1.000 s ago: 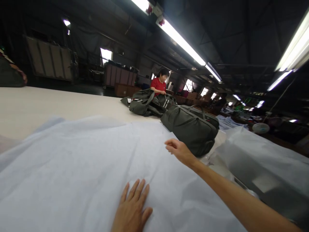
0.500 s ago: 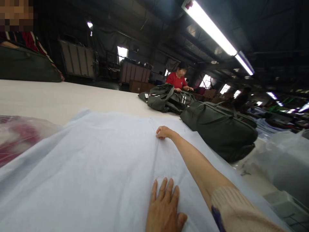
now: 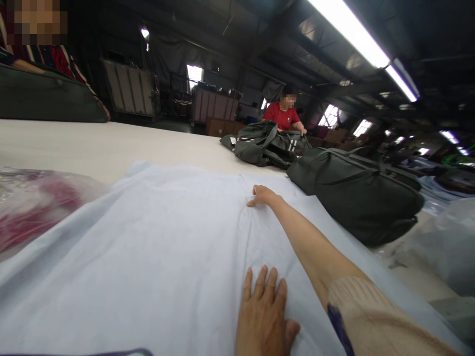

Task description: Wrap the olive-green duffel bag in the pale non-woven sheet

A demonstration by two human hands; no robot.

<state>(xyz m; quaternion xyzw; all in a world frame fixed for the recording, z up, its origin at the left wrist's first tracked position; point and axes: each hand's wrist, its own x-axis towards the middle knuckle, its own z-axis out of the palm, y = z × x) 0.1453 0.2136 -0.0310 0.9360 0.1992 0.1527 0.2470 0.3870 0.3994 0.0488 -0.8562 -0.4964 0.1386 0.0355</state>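
A large pale blue-white cloth (image 3: 159,257) is spread over the table, with creases running along it. My left hand (image 3: 265,316) lies flat on it near the bottom middle, palm down and fingers a little spread. Farther up, my right hand (image 3: 261,196) is stretched out low over the cloth, its thumb and forefinger apart with nothing visible between them. Whether its fingertips touch the cloth I cannot tell. A thin dark line, perhaps a thread (image 3: 241,177), shows on the cloth just beyond that hand.
Dark green bags (image 3: 356,193) stand to the right, with more bags (image 3: 263,143) behind. A person in a red top (image 3: 284,116) handles those. Clear plastic with pink contents (image 3: 40,210) lies at left; clear plastic sheeting (image 3: 445,242) lies at right. Another person is at upper left.
My right thumb and forefinger, pinched together before, have come apart. My left hand stays flat on the cloth. The whole view has shifted, so things appear farther right.
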